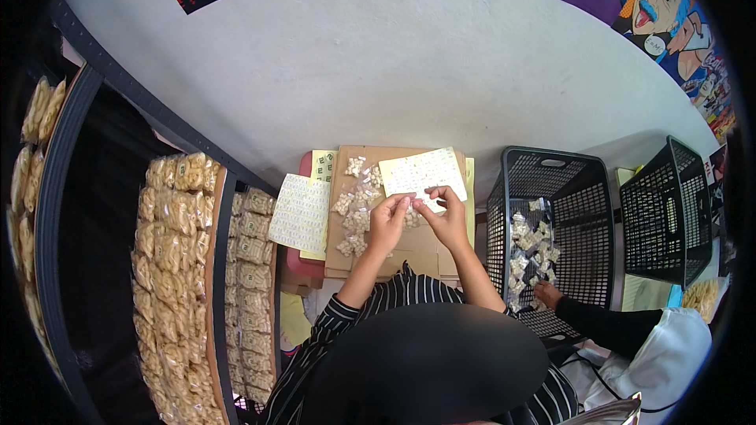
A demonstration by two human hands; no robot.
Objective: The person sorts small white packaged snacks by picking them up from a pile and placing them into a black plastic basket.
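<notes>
My left hand (387, 221) and my right hand (446, 217) meet at the fingertips above a cardboard surface (413, 248). Their fingers are pinched close together; anything between them is too small to make out. Partly beneath my fingers lies a yellowish sheet of small printed labels (422, 168). Several small clear bags of pale, chunky snack pieces (357, 203) are spread left of my left hand, some bearing a small white label. Another bag (411, 220) shows between my hands, partly covered. To the left, a second label sheet (300, 212) overlaps a yellow sheet with green marks (325, 165).
At right, another person's hand (548, 294) reaches into a black plastic crate (585, 218) holding small bags (531, 236). A second crate (667, 212) stands beyond. Shelving (221, 283) on the left bears many packed snack bags (177, 283). A white wall (384, 59) rises ahead.
</notes>
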